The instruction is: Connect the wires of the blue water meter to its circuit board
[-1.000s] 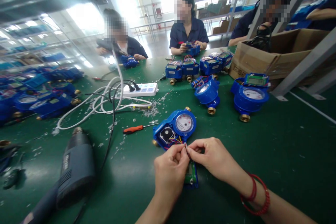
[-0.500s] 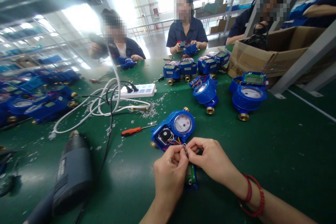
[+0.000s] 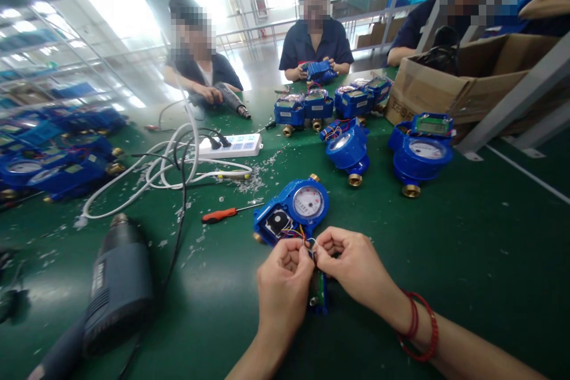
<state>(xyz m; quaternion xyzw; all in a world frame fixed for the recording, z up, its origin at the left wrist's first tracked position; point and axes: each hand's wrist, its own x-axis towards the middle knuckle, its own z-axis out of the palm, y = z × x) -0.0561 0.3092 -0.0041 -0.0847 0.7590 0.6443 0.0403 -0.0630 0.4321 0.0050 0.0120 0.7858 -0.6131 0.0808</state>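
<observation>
The blue meter point(image 3: 285, 199) lies on the smooth green table point(image 3: 218, 291), just past both hands. Its open case holds a round black part point(image 3: 279, 222) and thin, bendy wires point(image 3: 294, 233). The left hand point(image 3: 285, 279) pinches the wires between finger and thumb; the right hand point(image 3: 345, 258) pinches them too, close beside it. A flat green board point(image 3: 317, 292) is partly hidden under them. The brown cardboard box point(image 3: 425, 92) has black stuff point(image 3: 440, 59) in it.
</observation>
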